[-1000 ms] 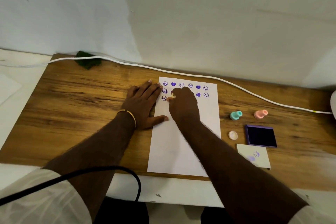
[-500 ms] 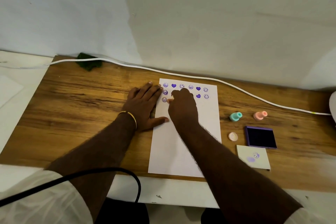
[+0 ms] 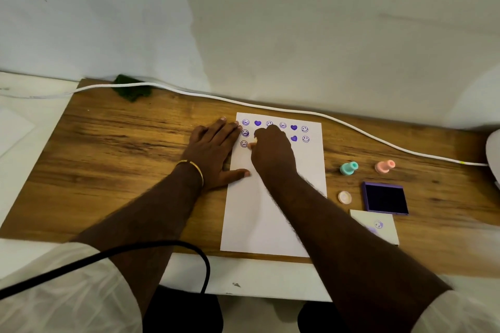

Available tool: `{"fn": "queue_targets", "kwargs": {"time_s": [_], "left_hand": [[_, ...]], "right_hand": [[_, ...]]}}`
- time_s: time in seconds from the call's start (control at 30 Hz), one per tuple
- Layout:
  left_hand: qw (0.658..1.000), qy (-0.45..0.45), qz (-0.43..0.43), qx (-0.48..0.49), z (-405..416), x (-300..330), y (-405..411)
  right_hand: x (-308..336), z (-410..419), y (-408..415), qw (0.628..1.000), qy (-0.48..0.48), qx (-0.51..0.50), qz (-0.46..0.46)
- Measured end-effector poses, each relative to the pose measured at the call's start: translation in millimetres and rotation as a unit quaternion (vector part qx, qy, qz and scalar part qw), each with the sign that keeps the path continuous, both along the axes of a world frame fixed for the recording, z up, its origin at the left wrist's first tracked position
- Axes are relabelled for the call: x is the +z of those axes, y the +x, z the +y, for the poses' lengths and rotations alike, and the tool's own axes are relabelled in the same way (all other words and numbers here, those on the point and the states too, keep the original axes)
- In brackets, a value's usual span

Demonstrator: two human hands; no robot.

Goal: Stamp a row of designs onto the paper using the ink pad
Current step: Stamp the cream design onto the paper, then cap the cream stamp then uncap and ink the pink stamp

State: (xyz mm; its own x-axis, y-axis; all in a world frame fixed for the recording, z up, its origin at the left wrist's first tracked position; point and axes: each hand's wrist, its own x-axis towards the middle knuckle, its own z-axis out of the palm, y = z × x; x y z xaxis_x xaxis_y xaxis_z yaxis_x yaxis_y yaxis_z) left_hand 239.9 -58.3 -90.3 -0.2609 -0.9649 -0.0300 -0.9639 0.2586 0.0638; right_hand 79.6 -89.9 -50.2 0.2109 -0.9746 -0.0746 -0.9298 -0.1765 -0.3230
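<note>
Purple prints fill two rows on the white paper sheet (image 3: pixel 273 205); a third row holds one. The right hand (image 3: pixel 272 153) pinches a small pale stamp there, the flat left hand (image 3: pixel 213 154) steadying. The purple ink pad (image 3: pixel 385 198) lies right.
</note>
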Motion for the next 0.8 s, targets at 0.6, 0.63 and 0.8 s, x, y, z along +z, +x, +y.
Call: {"fn": "queue_targets", "kwargs": {"time_s": [0.6,0.63,0.8], "left_hand": [[0.994,0.09,0.03,0.044,-14.2,13.0,-7.1],[0.994,0.094,0.026,0.046,-15.4,14.0,-7.8],[0.989,0.136,0.004,0.06,-23.9,25.5,-15.1]], "right_hand": [[33.7,12.8,-63.1,0.651,0.302,-0.327,-0.615],[37.4,17.9,-69.4,0.612,0.318,-0.34,-0.639],[57.7,50.3,-99.4,0.479,0.356,-0.335,-0.729]]}}
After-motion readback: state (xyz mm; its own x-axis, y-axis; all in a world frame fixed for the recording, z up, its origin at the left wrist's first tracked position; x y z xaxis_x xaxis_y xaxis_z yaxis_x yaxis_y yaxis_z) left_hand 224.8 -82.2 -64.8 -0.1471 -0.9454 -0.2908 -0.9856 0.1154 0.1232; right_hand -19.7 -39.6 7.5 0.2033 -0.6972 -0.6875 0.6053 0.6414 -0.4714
